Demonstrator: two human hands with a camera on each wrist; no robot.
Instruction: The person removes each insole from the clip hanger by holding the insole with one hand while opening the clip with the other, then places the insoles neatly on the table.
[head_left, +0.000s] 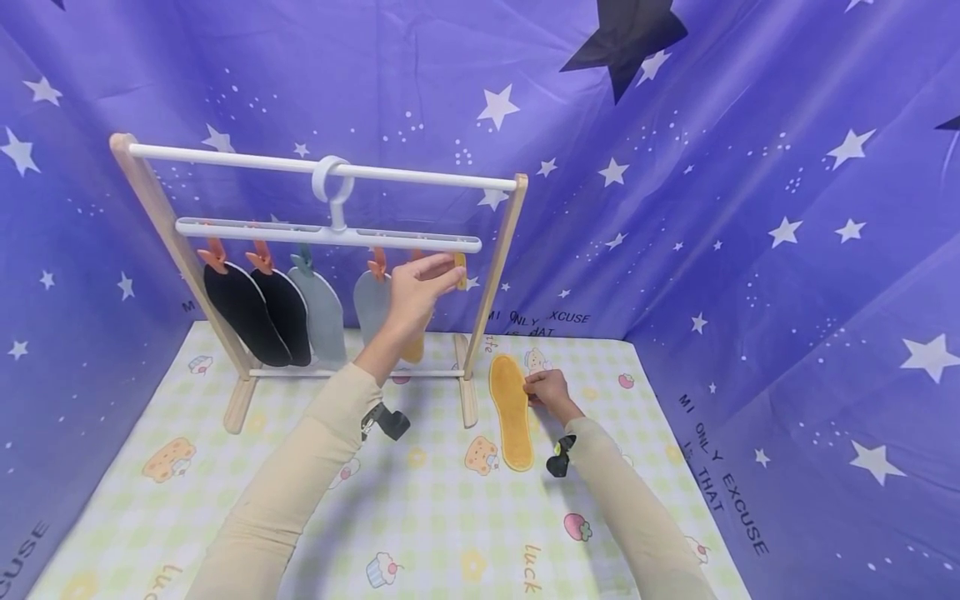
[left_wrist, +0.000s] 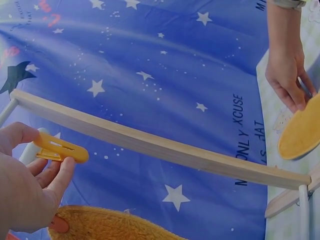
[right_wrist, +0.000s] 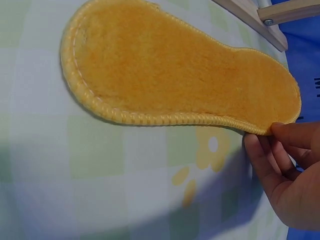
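Observation:
My left hand is raised at the right end of the white hanger and pinches a yellow clothespin between thumb and fingers. Lower down, my right hand pinches the side edge of a yellow fuzzy insole with a stitched border, close over the tablecloth. Orange clothespins and a green one hold two black insoles and grey insoles under the hanger. Another yellow insole hangs from an orange clip, mostly hidden behind my left hand in the head view.
The hanger hooks over the white top rod of a rack with wooden side posts. The rack's feet stand on a checked tablecloth. Blue star-patterned curtains enclose the table behind and at both sides.

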